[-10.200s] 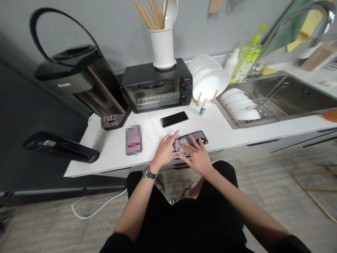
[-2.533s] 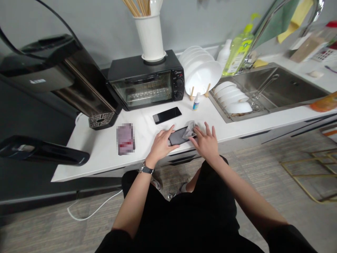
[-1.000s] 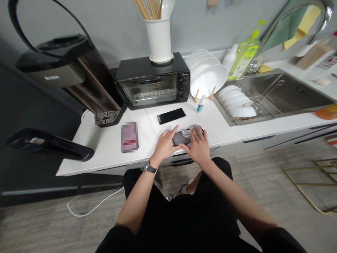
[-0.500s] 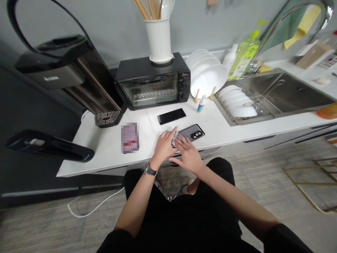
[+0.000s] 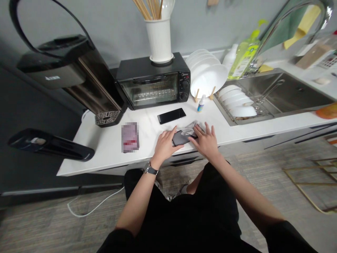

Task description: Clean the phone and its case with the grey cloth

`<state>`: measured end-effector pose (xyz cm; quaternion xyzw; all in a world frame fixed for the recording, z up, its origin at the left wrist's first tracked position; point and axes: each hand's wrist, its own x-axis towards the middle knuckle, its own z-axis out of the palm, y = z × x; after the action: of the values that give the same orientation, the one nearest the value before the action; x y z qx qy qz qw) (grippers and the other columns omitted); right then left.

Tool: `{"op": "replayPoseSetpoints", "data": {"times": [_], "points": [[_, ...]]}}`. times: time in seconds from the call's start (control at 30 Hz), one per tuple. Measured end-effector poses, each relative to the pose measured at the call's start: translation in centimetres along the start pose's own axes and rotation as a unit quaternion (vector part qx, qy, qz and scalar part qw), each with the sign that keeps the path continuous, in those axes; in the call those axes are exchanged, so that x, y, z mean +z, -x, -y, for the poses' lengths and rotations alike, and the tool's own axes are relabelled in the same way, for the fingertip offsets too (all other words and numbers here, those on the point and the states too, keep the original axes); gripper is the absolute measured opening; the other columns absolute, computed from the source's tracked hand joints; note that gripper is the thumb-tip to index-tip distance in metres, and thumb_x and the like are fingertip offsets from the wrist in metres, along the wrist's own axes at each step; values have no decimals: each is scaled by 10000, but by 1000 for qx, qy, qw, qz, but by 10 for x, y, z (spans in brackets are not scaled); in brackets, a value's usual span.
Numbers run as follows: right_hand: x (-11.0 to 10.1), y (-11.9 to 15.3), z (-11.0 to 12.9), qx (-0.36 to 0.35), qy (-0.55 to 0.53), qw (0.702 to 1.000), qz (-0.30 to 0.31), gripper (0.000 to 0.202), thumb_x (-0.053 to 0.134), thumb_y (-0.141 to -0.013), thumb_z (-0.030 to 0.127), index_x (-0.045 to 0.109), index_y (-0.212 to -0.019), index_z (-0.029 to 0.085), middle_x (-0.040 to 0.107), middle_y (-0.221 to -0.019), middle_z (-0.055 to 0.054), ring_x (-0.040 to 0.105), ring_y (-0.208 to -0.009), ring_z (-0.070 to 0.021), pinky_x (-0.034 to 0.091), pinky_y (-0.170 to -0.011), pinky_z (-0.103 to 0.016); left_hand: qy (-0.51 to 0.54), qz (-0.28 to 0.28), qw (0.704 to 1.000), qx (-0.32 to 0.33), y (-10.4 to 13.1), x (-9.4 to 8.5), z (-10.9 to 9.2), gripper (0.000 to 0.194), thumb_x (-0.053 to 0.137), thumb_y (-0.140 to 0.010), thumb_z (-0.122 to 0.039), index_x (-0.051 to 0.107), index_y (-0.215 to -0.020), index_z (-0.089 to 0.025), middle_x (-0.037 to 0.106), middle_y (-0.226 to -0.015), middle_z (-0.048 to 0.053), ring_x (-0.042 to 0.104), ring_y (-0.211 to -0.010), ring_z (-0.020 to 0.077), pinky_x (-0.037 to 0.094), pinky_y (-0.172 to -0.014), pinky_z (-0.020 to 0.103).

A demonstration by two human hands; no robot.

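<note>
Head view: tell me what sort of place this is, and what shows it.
Most likely a small kitchen or pantry: there is a toaster oven on the counter, a metal sink, and white plates standing in a row.

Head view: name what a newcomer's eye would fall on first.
Likely first, the tall black drinks dispenser on the left, then the toaster oven at the back, topped by a white utensil holder. Front and centre, the left hand holds a grey smartphone by its left end; the right hand touches a crumpled grey cloth lying over the phone.
</note>
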<state>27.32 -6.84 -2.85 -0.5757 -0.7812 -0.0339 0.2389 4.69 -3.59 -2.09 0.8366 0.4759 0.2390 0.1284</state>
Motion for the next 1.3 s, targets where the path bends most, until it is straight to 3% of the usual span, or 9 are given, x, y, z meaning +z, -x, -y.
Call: {"op": "replayPoseSetpoints", "data": {"times": [0.1,0.27,0.4,0.53,0.67,0.83,0.97,1.13,1.3], "points": [[-2,0,-3,-93,-29,994,48,675,499,-1042,632,608,-1481,130,632,-1508,-124,360,-1562,-397,275,-1274,-622,4,3,1000,1,0,0,0,1007,814,-873,-517,259,-1672,-257,656,-1446,103,575,-1269,330,449,-1091,457],[-2,-2,0,-14,7,1000,0,657,486,-1048,624,651,-1425,112,667,-1456,-161,342,-1560,-447,229,-1255,-701,10,7,1000,3,0,0,0,1003,814,-883,-482,239,-1679,-276,648,-1449,100,572,-1285,329,444,-1103,460],[0,-3,12,-103,-41,993,48,710,495,-1018,692,645,-1433,136,665,-1465,-143,400,-1537,-406,277,-1267,-631,1,12,1000,1,0,-1,-1,1008,815,-884,-445,232,-1683,-257,650,-1423,124,572,-1275,332,454,-1081,459],[3,-7,28,9,-15,1000,0,714,484,-1029,667,645,-1425,95,648,-1462,-215,398,-1522,-467,235,-1240,-718,2,11,1000,12,-2,-1,0,993,807,-886,-442,243,-1679,-245,657,-1406,116,574,-1264,331,453,-1082,449],[6,-12,41,-93,-72,992,52,704,504,-1020,673,662,-1403,104,667,-1443,-200,434,-1519,-390,269,-1273,-624,-25,15,1000,-6,-2,1,1,866,744,-929,-355,304,-1660,-210,678,-1337,130,587,-1214,329,472,-1023,426],[6,-18,31,35,-15,999,-10,620,470,-1057,602,680,-1386,120,678,-1433,-186,377,-1534,-463,235,-1235,-725,-51,-16,998,-16,2,2,-5,869,758,-903,-524,384,-1611,-188,665,-1355,138,567,-1227,333,444,-1066,452],[8,-13,29,-101,-61,992,51,632,477,-1054,608,659,-1411,119,687,-1431,-157,416,-1534,-378,294,-1264,-624,-67,-14,997,-25,3,1,-7,777,723,-940,-468,413,-1592,-182,676,-1317,135,582,-1186,329,470,-1011,443],[4,-11,6,14,-8,1000,-9,549,482,-1065,547,668,-1417,169,677,-1449,-134,358,-1557,-432,228,-1243,-734,-53,-30,998,-22,3,1,-8,891,776,-880,-576,401,-1590,-190,677,-1333,122,576,-1211,332,456,-1062,460],[-3,-7,-4,-102,-36,993,55,568,512,-1050,577,653,-1444,194,670,-1466,-106,366,-1570,-360,246,-1286,-638,-38,-24,999,-21,2,2,-7,864,776,-893,-549,390,-1593,-222,672,-1360,122,583,-1235,327,462,-1059,451]]}}
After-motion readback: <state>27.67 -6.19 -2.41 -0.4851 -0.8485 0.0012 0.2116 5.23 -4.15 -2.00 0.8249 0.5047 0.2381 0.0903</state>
